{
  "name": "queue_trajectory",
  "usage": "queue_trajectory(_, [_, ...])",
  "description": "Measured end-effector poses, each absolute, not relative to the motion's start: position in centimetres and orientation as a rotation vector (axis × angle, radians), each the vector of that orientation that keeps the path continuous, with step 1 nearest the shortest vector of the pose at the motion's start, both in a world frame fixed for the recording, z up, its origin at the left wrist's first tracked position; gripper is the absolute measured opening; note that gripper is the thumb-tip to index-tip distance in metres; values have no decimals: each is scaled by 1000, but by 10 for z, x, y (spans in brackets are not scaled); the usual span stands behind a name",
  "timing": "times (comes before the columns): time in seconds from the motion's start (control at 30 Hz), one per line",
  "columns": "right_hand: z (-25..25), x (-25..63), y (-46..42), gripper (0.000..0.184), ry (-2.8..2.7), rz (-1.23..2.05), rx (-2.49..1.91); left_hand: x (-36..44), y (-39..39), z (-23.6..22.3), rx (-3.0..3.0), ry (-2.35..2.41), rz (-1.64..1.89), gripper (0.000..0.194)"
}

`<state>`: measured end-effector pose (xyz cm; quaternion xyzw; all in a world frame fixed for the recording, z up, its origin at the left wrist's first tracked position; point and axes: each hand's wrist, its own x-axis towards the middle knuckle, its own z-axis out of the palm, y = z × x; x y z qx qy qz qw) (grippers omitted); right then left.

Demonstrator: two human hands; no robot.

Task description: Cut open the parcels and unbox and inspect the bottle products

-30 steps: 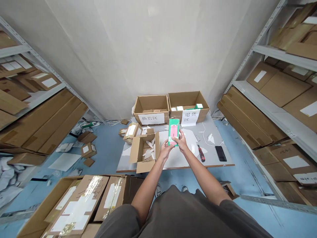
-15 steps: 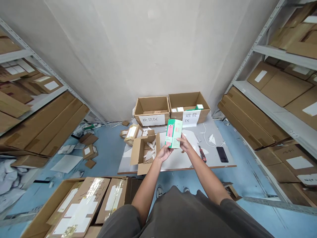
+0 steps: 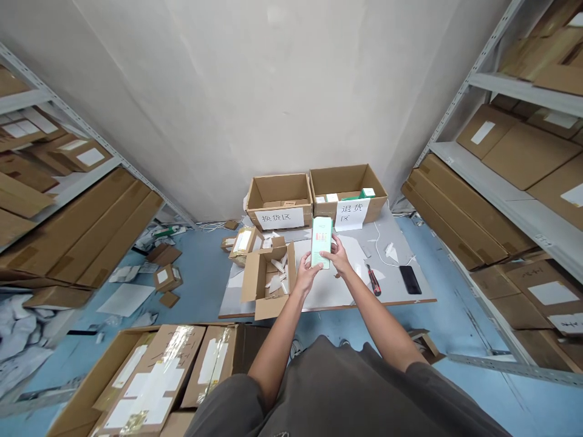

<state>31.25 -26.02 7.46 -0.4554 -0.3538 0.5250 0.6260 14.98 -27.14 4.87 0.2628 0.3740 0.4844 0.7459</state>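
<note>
Between my two hands, above the table, is a slim pale-green product box (image 3: 322,233), upright with a printed face toward me. My left hand (image 3: 308,271) grips its lower left side. My right hand (image 3: 337,255) holds the lower right side, its thumb across the front. Behind it on the table stand two open cardboard boxes with handwritten paper signs: the left bin (image 3: 279,191) has a small brown piece inside, and the right bin (image 3: 346,179) holds white and green boxes. To the left sits an open carton (image 3: 268,276) with white packing scraps.
A red-and-black utility knife (image 3: 373,281) and a black phone (image 3: 410,280) lie on the table's right part. Taped cartons (image 3: 155,376) fill a large box at my lower left. Shelves of cartons (image 3: 523,152) stand on both sides.
The box has been turned in my hands: the green side with the pink picture has gone from view, and the pale-green face now points at me. My right thumb has moved onto its front.
</note>
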Motion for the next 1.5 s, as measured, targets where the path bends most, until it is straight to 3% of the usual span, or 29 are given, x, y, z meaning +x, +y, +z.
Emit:
queue_trajectory(0.13, [79,311,-260,102,-834,1230,-1027,148,-268,48,561,749,1052,85])
queue_trajectory(0.33, [92,310,-262,69,-797,1427,-836,139,-269,44,495,611,977,69])
queue_trajectory(0.67, [87,319,-263,76,-903,1281,-965,128,-266,33,437,630,864,38])
queue_trajectory(0.77, [85,322,-265,75,-922,1226,-1022,127,-264,35,509,692,880,45])
queue_trajectory(0.93, [80,323,-263,73,-983,1208,-1060,133,-262,36,821,841,931,75])
queue_trajectory(1.17, [78,328,-265,80,-1048,1221,-1104,135,-256,22,1023,874,900,78])
queue_trajectory(1.33, [85,329,-274,91,-1113,1239,-1194,126,-245,10,1096,879,746,91])
queue_trajectory(1.5, [91,328,-281,96,-1156,1250,-1280,122,-236,3,1203,790,693,86])
